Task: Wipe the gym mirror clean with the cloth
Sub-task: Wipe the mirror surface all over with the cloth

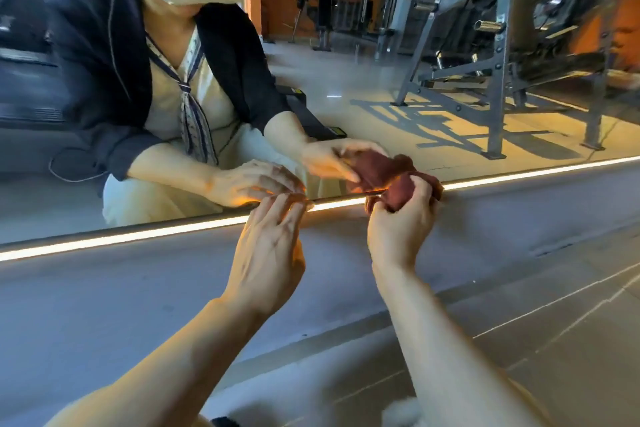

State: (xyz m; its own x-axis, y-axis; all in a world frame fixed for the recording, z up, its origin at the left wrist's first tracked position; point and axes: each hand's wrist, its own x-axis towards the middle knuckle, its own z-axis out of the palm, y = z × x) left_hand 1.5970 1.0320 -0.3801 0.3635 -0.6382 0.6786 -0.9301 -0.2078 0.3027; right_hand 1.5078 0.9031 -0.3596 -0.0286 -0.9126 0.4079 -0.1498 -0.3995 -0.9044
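A person crouches at the foot of a gym mirror (381, 87), the right hand (403, 218) closed around a bunched reddish-brown cloth (401, 189) pressed at the glass's bottom edge, just above the lit strip (138, 236) that runs along the frame. The left hand (268, 253) is empty, its fingers (291, 204) loosely extended and touching the same edge beside the cloth. The cloth looks soft and light, a limp wad that folds to whatever shape the fist gives it; it seems best held bunched in the palm, as here, with a flat pad of fabric left proud of the knuckles to meet the glass. The mirror is hard, smooth and likely slick, so firm, even pressure should serve. Reflected weight racks (502, 45) stand behind.
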